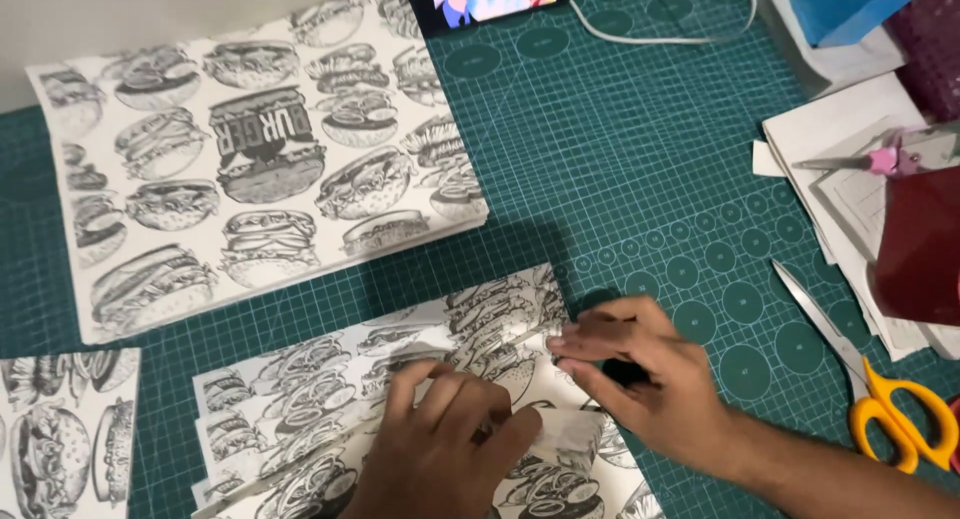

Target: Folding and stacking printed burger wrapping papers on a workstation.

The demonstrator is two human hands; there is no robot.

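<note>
Head view: at nine o'clock a stack of burger-print sheets (pixel 260 169) lies on the green cutting mat (pixel 620 169). At six o'clock sits the folded printed sheet (pixel 400 379), its long axis running from seven toward one o'clock. The left hand (pixel 440 449) presses flat on it, fingers spread, gripping nothing. The right hand (pixel 640 369), just beside at four o'clock, pinches the sheet's upper fold edge with its fingertips (pixel 565 344), which point toward nine. Yellow-handled scissors (pixel 880 389) lie well apart at three o'clock.
</note>
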